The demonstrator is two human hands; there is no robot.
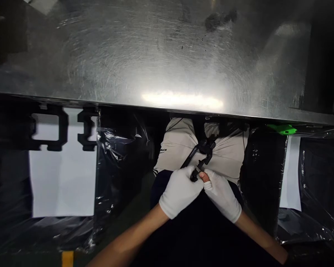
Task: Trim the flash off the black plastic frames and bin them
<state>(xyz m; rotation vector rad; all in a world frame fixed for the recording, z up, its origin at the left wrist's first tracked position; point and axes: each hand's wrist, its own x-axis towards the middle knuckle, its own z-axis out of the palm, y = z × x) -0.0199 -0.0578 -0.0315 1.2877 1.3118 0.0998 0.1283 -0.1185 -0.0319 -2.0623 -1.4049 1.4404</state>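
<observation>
Both hands wear white gloves and meet over my lap, below the table's front edge. My left hand (182, 191) is closed around a black plastic part (208, 155), whose angled arms extend forward over my light trousers. My right hand (222, 193) is closed too, its bare thumb sticking out of the glove and pressed close to the part. A thin greyish sliver (198, 168) shows between the hands at the part's near end; I cannot tell what it is. The fingertips are partly hidden.
A scratched metal table (156, 55) spans the top. On the left, black plastic frames (62, 128) lie over a white sheet (62, 181) on dark plastic-wrapped material. At right, a bright green object (286, 129) lies near another white sheet (291, 174) and a plastic-lined box.
</observation>
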